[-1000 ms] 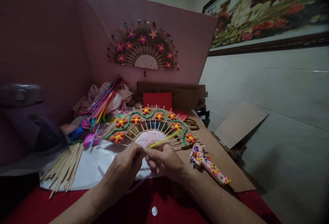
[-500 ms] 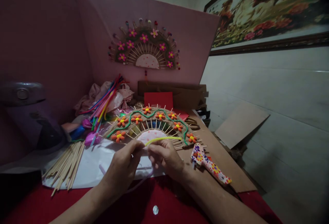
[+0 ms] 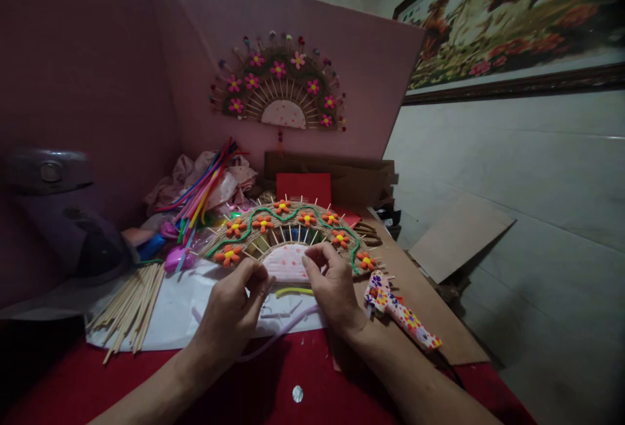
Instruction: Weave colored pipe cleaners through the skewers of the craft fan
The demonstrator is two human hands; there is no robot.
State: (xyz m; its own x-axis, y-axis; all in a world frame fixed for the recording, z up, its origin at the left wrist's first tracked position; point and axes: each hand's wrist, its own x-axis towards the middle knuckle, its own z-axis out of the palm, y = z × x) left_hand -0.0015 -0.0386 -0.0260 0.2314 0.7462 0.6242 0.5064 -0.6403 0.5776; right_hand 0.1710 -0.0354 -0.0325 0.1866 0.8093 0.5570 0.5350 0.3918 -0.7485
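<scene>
Both hands are over the front part of the counter [image 3: 263, 389], which is covered in red. The left hand [image 3: 232, 308] is half curled, its thumb and forefinger tips close together just short of the fan's lower edge; I cannot tell whether anything is pinched there. The right hand [image 3: 338, 298] is loosely bent, thumb and forefinger nearly meeting in front of the right end of the pale spotted half-circle [image 3: 286, 263]; whether they touch it or hold anything is unclear.

The fan [image 3: 322, 230] lies across the middle of the counter beyond the hands, curved side toward the back edge. Orange flowers with yellow centers and a wavy green cord decorate its twine band, and thin sticks poke out around the curve.

Between the hands, a short yellow strip [image 3: 294, 291] lies on a white sheet [image 3: 180, 304], its right end just beside the right hand. A lilac strip [image 3: 280, 334] curves below it, reaching over the red cover. A small silvery disc [image 3: 297, 394] is nearest the counter's front edge.

A loose pile of wooden sticks [image 3: 129, 308] lies on the sheet's left side. Toward the counter's right edge, a flower-patterned glue gun [image 3: 403, 314] lies slantwise on brown cardboard [image 3: 432, 308].
</scene>
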